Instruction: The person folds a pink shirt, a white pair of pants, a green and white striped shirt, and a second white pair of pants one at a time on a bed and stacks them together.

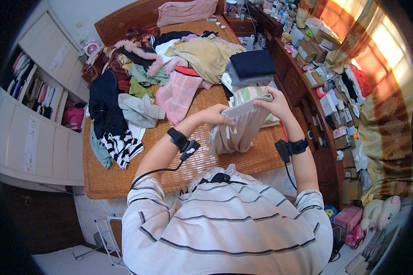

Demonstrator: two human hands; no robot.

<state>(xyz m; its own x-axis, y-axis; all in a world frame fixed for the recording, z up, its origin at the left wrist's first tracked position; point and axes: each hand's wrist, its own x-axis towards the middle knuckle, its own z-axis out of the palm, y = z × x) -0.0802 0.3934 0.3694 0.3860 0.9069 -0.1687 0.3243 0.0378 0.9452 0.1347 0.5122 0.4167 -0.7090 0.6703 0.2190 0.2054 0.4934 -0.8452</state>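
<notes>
A pair of beige trousers (236,130) with a ribbed elastic waistband and a pale drawstring hangs upright in front of me, its lower part at the bed mat. My left hand (218,114) is closed on the left end of the waistband, thumb on top. At the other end, my right hand (276,104) pinches the waistband between thumb and fingers. Just beyond it is a green-and-white striped cloth (247,94), partly hidden by the trousers. Behind that lies a stack with a folded navy garment (252,63) on top and a grey one (245,80) beneath.
Loose clothes, including a pink checked garment (179,94) and a yellow cloth (206,57), are heaped across the woven bed mat (170,156). A white wardrobe (36,133) stands left. Along the right, a brown cabinet (289,68) carries boxes and bottles.
</notes>
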